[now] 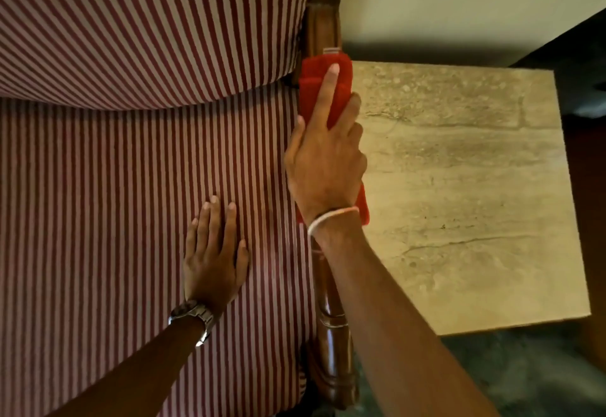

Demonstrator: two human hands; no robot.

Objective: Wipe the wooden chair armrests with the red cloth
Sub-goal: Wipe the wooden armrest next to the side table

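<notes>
The red cloth [314, 85] is wrapped over the chair's right wooden armrest [331, 328], near where it meets the backrest. My right hand [324, 161] grips the cloth around the armrest, index finger stretched along the top; a corner of cloth hangs out below the wrist. My left hand [213, 252] lies flat, fingers apart, on the striped seat cushion [114, 203] just left of the armrest. The front part of the armrest shows as glossy brown turned wood under my right forearm. The other armrest is out of view.
The striped backrest [147, 23] fills the upper left. A beige stone-topped side table [475, 187] stands right against the chair's right side. A pale wall is behind it, dark carpet below, and a dark piece of furniture at the far right edge.
</notes>
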